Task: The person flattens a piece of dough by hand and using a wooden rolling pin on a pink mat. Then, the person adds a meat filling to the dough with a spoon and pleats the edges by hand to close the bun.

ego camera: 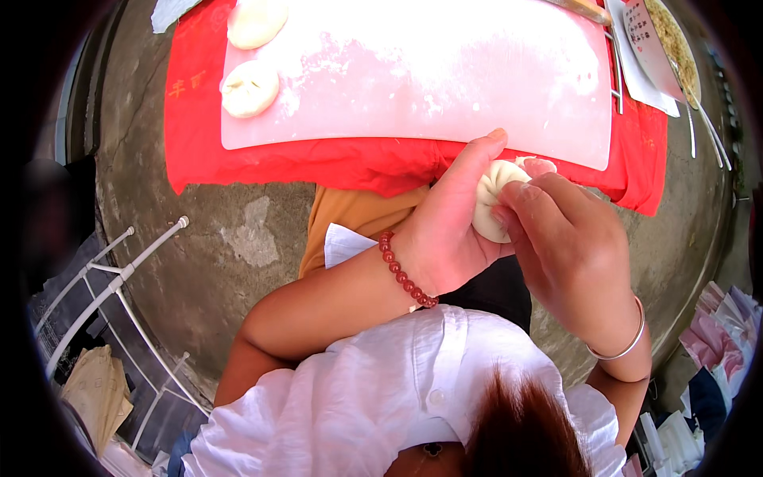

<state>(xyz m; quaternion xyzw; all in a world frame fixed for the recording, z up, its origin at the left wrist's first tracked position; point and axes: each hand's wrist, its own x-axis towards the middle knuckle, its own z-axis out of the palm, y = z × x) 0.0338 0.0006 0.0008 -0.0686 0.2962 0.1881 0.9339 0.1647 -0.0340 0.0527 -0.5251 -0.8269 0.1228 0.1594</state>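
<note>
A pleated dough bun (492, 197) rests in the palm of my left hand (450, 208), whose thumb points up past the bun's edge. The thumb and fingers of my right hand (566, 238) pinch the dough at the bun's gathered folds. Both hands are just in front of a pale board (429, 113) dusted with flour. On the board's left side lie a pleated bun (250, 89) and, beyond it, a second dough round (257, 22), partly cut off by the picture's edge.
A red cloth (286, 164) lies under the board. At the far right stands a bowl (656, 53) of crumbly filling with chopsticks (709, 131). A wooden handle (587, 9) crosses the board's far right corner. To the left is a white metal rack (119, 280); plastic bags (721, 334) lie at right.
</note>
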